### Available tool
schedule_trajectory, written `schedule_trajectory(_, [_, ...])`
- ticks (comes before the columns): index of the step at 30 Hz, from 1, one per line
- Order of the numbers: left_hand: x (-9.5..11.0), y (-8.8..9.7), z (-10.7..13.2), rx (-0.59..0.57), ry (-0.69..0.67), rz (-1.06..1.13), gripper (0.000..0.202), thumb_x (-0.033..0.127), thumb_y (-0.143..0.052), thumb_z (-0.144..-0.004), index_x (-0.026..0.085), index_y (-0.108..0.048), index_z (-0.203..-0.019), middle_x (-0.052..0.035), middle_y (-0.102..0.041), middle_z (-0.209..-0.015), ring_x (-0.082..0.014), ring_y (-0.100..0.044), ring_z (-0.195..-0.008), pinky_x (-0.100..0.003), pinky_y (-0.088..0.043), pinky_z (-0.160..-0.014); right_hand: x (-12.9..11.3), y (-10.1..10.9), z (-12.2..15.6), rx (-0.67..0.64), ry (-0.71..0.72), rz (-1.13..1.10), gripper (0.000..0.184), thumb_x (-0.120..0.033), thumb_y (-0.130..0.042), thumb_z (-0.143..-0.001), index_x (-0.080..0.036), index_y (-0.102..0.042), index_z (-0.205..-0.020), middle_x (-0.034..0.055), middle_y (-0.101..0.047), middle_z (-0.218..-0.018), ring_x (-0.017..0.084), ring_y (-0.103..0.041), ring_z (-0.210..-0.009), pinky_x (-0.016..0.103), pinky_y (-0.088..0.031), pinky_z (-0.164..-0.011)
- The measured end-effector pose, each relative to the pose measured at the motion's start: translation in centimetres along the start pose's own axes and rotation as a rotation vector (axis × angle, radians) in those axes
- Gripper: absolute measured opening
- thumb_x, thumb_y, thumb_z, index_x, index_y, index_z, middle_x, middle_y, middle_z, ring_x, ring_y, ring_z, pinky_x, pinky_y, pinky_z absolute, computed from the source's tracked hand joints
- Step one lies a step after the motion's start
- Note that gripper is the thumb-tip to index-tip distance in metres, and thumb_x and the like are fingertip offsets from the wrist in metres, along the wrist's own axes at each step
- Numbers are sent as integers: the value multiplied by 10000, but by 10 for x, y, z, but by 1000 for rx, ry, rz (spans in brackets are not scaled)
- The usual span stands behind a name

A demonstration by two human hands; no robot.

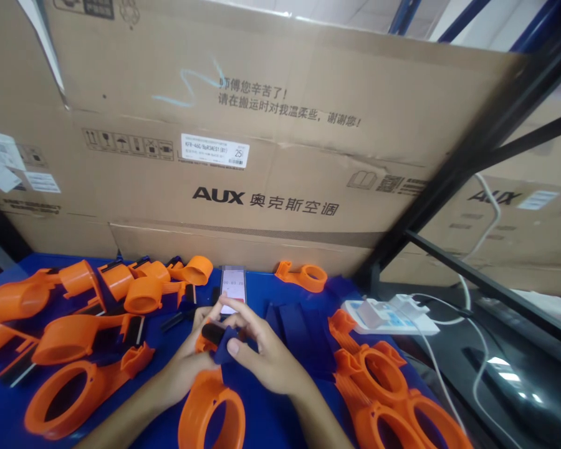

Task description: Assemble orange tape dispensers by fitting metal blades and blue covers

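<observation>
My left hand (184,365) is closed around the handle end of an orange tape dispenser (187,411), whose wide ring points down toward me. At that end is a black part (211,333), partly covered by my fingers. My right hand (259,346) pinches a small dark blue flap (225,349) between thumb and fingers, against the dispenser's end. Both hands meet there, so the exact contact is hidden. Just beyond my fingertips a phone (234,285) showing a timer lies on the blue table surface (266,418).
Several orange dispensers with black-edged ends (70,337) crowd the left. More orange dispensers (383,374) are piled at right; one (308,277) sits at the back. Dark blue pieces (303,330) lie right of my hands. A power strip (393,315), cables, a metal frame and a large cardboard box (271,237) surround the table.
</observation>
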State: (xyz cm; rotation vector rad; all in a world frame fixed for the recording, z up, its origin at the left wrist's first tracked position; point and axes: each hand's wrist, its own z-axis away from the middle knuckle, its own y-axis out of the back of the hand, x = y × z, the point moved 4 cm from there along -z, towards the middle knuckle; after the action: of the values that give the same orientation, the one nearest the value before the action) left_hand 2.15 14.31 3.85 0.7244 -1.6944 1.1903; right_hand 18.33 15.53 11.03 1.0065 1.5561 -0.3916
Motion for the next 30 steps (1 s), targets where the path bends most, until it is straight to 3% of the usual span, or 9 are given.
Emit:
schedule_trajectory(3, [4,0,0,26,-9,-92,847,211,-770,-792,366,-432,-1552,-70,-542,-1493,-369,-453,-1413,-502,-359,-1173,1,-2,0,-46,-7,-61,599,-521,-601,-983,-313,-384,-1501,36,-587,-1035,207,-579,-897,361,-469,-814])
schedule_trajectory(5, [10,-5,0,-10,-36,-100,849,227,-796,-777,367,-453,-1540,-65,-498,-1552,-384,-352,-1487,-519,-284,-1218,2,-4,-1,-17,-7,-96,556,-556,-629,-954,-299,-468,-1420,35,-568,-1036,201,-560,-879,351,-477,-801])
schedule_trajectory(7, [15,-10,0,-59,-74,-82,796,259,-814,-760,330,-524,-1498,-78,-528,-1529,-396,-341,-1491,-510,-276,-1222,5,-5,-2,43,-10,-112,500,-575,-637,-939,-282,-532,-1330,32,-560,-1022,196,-547,-874,347,-482,-807])
schedule_trajectory(12, [26,-16,-3,-53,-144,-132,558,399,-766,-822,249,-668,-1350,-106,-649,-1261,-378,-530,-1298,-468,-415,-1112,8,-4,-4,209,-20,-81,453,-567,-637,-928,-249,-569,-1244,10,-545,-936,175,-527,-819,329,-476,-791])
schedule_trajectory(17, [35,-14,-7,11,-197,-280,487,453,-767,-798,226,-725,-1228,-84,-644,-1077,-336,-601,-1082,-414,-503,-961,4,-10,-5,234,-4,-83,447,-497,-691,-897,-239,-546,-1232,-19,-514,-856,135,-433,-700,265,-403,-652])
schedule_trajectory(22, [38,-12,-5,69,-213,-337,455,474,-772,-773,206,-764,-1140,-76,-659,-995,-313,-606,-977,-383,-511,-882,6,-15,-6,238,-14,-60,406,-465,-693,-917,-237,-559,-1225,-32,-505,-822,130,-433,-686,260,-409,-643])
schedule_trajectory(25, [33,-10,-3,148,-153,-173,464,482,-762,-771,198,-764,-1138,-94,-706,-1032,-324,-635,-995,-392,-512,-894,9,-7,-4,305,-9,-46,395,-516,-538,-1008,-229,-571,-1277,-2,-578,-854,149,-522,-717,280,-452,-674])
schedule_trajectory(27, [29,-6,-2,208,-51,42,530,512,-719,-789,198,-726,-1216,-98,-734,-1006,-307,-673,-911,-386,-539,-810,9,8,-2,403,-15,9,408,-508,-399,-1065,-227,-583,-1297,38,-648,-932,176,-590,-795,299,-482,-711])
schedule_trajectory(30, [30,4,-3,271,50,273,625,577,-613,-835,209,-654,-1338,-91,-754,-926,-273,-691,-766,-366,-551,-688,6,36,4,571,-41,302,323,-440,-454,-1060,-223,-649,-1196,70,-698,-1013,213,-628,-903,333,-497,-795])
